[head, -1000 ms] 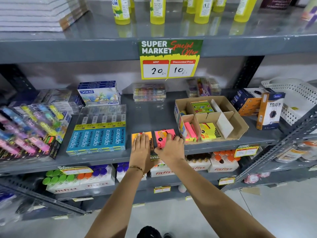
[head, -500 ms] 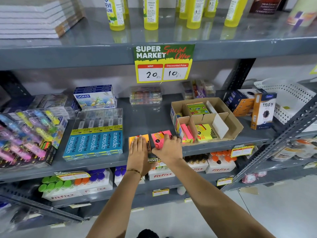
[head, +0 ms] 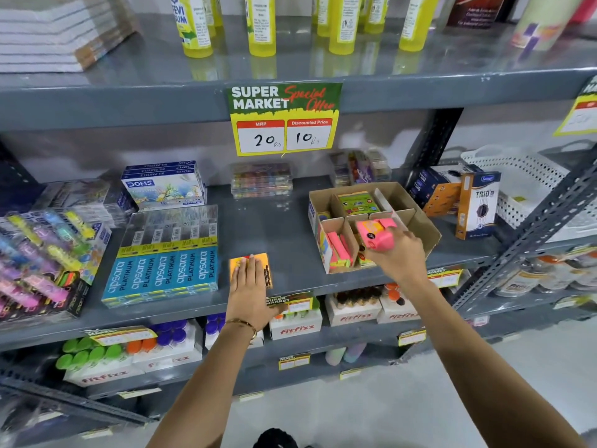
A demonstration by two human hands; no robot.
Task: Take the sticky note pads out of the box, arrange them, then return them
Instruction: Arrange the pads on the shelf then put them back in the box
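Grey shop shelf (head: 274, 221): your right hand (head: 395, 253) grips the pink sticky note pad (head: 376, 236) over the cardboard box (head: 420, 218) at three o'clock — returning has begun. Left hand (head: 250, 286) lies flat, open, on the orange pad (head: 266, 263) — still out.

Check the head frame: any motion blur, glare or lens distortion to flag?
Head view: right hand and its pink pad are motion-smeared; left hand on the orange pad is sharp; glossy top shelf mirrors the yellow bottles; wide-angle bowing, soft edges.
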